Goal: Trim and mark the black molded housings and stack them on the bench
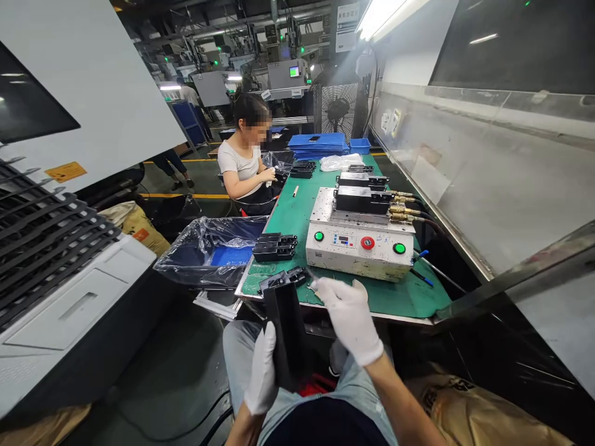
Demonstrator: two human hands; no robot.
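Note:
My left hand (261, 371), in a white glove, is wrapped round the lower end of a long black plastic part (287, 322) that stands upright over my lap. My right hand (349, 316), also gloved, is closed in a pinch at the part's top end, near the edge of the green mat (288, 217); a small thin tool seems to stick out of its fingers. A stack of similar black parts (275, 246) lies on the mat just beyond.
A white test fixture (359, 244) with green and red buttons holds black parts (362, 198). A bin lined with clear plastic (211, 251) sits left of the bench. A co-worker (244, 161) sits at the far end. Blue trays (318, 144) are stacked behind.

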